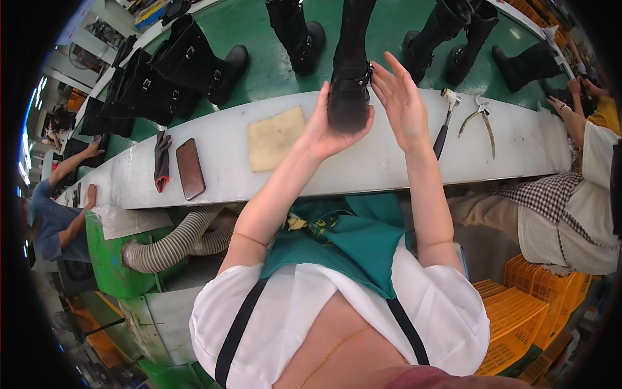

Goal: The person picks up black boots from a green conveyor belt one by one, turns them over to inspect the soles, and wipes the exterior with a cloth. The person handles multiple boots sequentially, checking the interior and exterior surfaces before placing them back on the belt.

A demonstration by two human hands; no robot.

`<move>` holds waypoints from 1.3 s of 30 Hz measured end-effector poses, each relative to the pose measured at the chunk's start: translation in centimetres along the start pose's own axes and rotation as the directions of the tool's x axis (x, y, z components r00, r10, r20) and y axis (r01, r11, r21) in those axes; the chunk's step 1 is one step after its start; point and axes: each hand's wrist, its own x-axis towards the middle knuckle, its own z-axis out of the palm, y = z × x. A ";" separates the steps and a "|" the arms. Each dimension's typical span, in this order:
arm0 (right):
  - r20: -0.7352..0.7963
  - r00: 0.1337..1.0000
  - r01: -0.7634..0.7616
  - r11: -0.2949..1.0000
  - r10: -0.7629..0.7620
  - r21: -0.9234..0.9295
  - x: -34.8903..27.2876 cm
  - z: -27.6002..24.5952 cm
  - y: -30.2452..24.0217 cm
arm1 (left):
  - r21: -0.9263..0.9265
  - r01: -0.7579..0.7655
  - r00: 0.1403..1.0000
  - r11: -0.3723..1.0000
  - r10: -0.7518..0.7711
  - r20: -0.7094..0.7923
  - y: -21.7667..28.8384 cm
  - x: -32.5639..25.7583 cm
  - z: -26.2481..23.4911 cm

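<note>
A black boot (350, 97) with a buckled strap stands over the white worktop (227, 159), its toe toward me. My left hand (334, 126) cups the toe from the left and below, thumb along its side. On the other side, my right hand (402, 104) is open with fingers stretched and the palm turned to the boot; its fingertips are close to the buckle, and I cannot tell whether they touch. A tan square pad (275, 137) lies left of the boot. To the right are a hammer (446, 123) and pincers (481, 123).
Several black boots (227, 71) stand along the green surface (376, 39) behind the worktop. A phone (190, 168) and a dark glove (162, 162) lie at left. People work at left (58, 214) and right (570, 214). Orange crates (518, 318) and a green machine with a hose (165, 253) sit below.
</note>
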 end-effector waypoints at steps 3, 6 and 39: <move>0.020 1.000 0.016 0.998 -0.014 -0.065 -0.6 0.1 0.3 | 0.007 0.002 1.000 1.000 -0.002 0.026 0.0 0.1 -0.3; 0.045 0.996 0.090 0.971 -0.082 -0.220 -2.1 0.8 0.3 | 0.244 -0.112 0.994 0.963 0.108 0.031 -0.6 -0.3 0.0; -0.350 0.933 0.137 0.981 -0.081 0.138 -2.9 1.3 -4.6 | 0.344 -0.829 0.557 0.440 0.608 0.565 1.5 -1.9 9.2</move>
